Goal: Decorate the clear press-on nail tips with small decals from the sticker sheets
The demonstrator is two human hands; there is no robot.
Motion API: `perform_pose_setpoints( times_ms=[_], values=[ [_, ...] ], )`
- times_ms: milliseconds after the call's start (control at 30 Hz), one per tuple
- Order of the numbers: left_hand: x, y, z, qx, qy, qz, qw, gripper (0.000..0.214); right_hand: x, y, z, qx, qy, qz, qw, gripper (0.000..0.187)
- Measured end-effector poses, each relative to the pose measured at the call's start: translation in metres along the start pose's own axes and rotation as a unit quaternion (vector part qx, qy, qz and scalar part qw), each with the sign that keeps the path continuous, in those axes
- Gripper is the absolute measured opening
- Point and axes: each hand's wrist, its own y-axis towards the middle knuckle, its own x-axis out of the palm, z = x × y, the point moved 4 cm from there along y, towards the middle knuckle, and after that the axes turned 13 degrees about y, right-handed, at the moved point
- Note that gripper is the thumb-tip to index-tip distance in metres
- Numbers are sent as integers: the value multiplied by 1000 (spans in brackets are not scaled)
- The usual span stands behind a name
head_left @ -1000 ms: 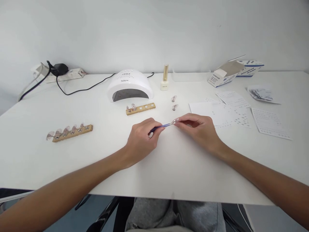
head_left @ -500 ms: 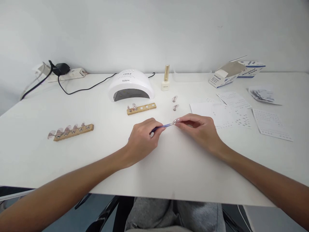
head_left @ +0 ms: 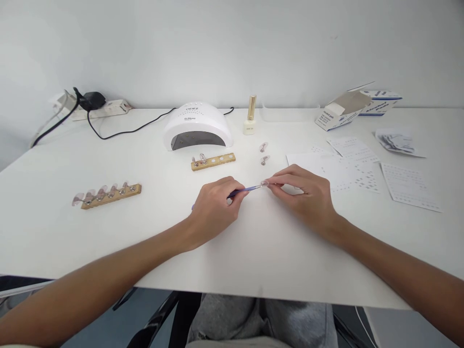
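In the head view, my left hand [head_left: 217, 205] is closed round a slim blue-handled tool [head_left: 248, 189], its thin pale end pointing right. The kind of tool is too small to make out. My right hand [head_left: 304, 198] pinches a small clear false nail [head_left: 265, 183] between thumb and fingertips. The tool's end meets or almost meets the nail; I cannot tell which. Behind the hands, two loose false nails on small metal bases, one [head_left: 263, 147] farther back and one [head_left: 265, 160] nearer, lie on the white table [head_left: 250, 251].
A wooden stand [head_left: 213, 161] with two nails sits before the white nail lamp [head_left: 197, 126]. Another stand [head_left: 112, 195] bears several nails at left. A gold-capped polish bottle [head_left: 250, 126], a clear tray [head_left: 290, 113], an alcohol pad box [head_left: 337, 116] and paper sheets [head_left: 409, 186] stand around.
My right hand's knuckles have shifted slightly right and up, and the false nail in its fingers has turned a little. My left hand keeps its hold on the blue-handled tool, nearly unmoved.
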Motion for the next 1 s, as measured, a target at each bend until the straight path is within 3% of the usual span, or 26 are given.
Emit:
perform_pose_setpoints(
  times_ms=[167,267,533,700,900,1000],
  values=[
    [1,0,0,-4,8,-10,1000,11,1,-1,-1,-32,-8,-5,999,17],
    [2,0,0,-4,9,-13,1000,11,0,-1,-2,-19,-2,-4,1000,17],
    [-12,11,-4,-16,-5,-2,1000,13,1,2,11,151,103,1,983,6],
    [-26,25,-7,-29,-196,-1,980,11,4,3,12,226,183,-12,957,11],
    [-37,26,-8,-59,-355,82,930,6,9,-1,5,285,262,-78,919,11],
    [-37,22,-2,-46,-428,50,901,10,11,-3,1,296,283,-96,907,9]
  ],
)
